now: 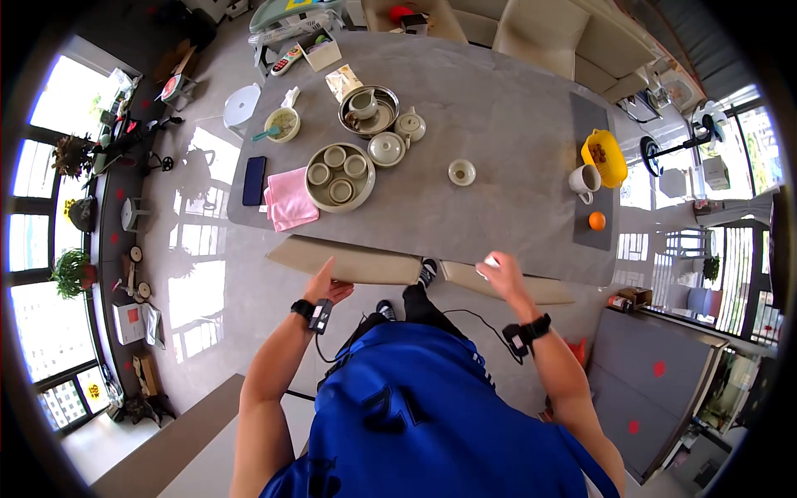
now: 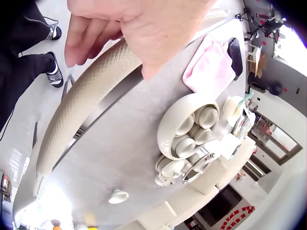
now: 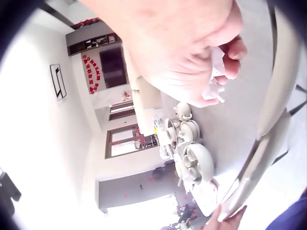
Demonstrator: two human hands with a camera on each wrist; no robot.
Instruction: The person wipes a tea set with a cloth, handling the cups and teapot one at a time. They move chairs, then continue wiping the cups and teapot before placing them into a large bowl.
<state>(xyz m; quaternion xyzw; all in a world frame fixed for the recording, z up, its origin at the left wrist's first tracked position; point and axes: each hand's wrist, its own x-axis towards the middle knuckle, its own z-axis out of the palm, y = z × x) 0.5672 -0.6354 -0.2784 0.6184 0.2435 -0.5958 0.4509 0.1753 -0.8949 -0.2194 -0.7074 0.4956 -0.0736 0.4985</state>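
In the head view my right hand [image 1: 508,282] is at the table's near edge, its curled fingers gripping a crumpled white tissue [image 3: 216,72]. The tissue pokes out between fingers and palm in the right wrist view. My left hand [image 1: 326,286] holds nothing, fingers extended, close by a beige chair back [image 1: 357,261]. In the left wrist view that hand overlaps the chair's textured top edge [image 2: 91,91]. A small white cup [image 1: 462,173] stands alone on the grey table [image 1: 498,108], farther in than my right hand.
Left on the table are a round tray [image 1: 363,197] of small cups, a lidded pot [image 1: 386,150], a teapot [image 1: 411,126], a metal bowl [image 1: 390,98], a pink cloth [image 1: 290,203] and a phone [image 1: 254,181]. A mug [image 1: 585,178], yellow basket [image 1: 613,170] and orange [image 1: 597,221] stand right.
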